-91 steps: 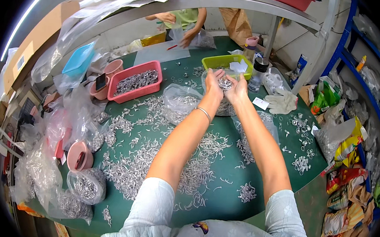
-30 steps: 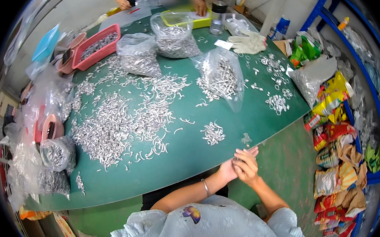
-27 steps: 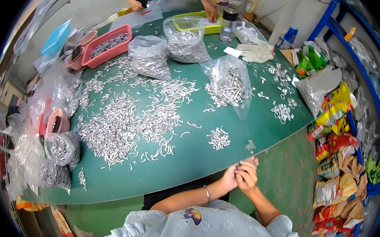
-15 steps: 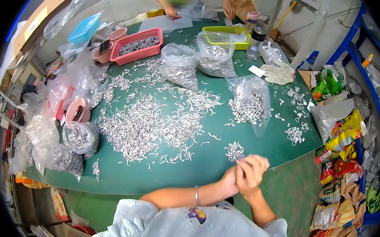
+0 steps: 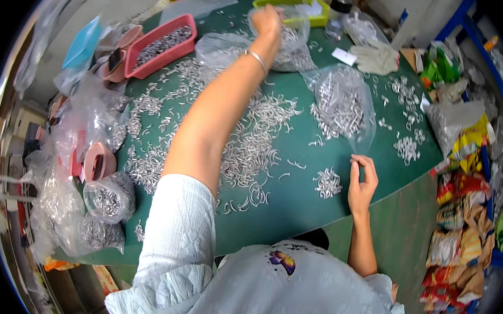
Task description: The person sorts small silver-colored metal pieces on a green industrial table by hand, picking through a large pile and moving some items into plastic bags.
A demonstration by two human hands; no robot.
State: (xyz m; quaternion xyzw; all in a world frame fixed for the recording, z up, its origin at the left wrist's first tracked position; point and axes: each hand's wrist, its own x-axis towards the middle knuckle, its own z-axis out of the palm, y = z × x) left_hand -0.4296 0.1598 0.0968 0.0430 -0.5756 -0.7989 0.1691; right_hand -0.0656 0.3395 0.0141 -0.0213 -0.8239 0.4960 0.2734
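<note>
My left hand (image 5: 267,21) is stretched far across the green table (image 5: 295,204), fingers curled at the top of a clear bag of metal pieces (image 5: 288,50); what it grips is hidden. My right hand (image 5: 361,182) hovers at the table's near right edge with thumb and forefinger pinched together. It is just below the corner of another clear bag of metal pieces (image 5: 342,105) and beside a small heap of metal pieces (image 5: 326,182). Nothing shows between the fingertips. Loose curved silver pieces (image 5: 252,145) cover the table's middle.
A pink tray of pieces (image 5: 161,45) stands at the far left and a yellow-green tray (image 5: 294,2) at the back. Pink cups and bags of parts (image 5: 106,196) crowd the left edge. White gloves (image 5: 376,56) lie at the back right. Coloured packets (image 5: 462,230) pile on the floor at right.
My hands were together at the near edge. My left arm has since reached out to the far bag, while my right hand stayed by the edge. The view has tilted toward the table.
</note>
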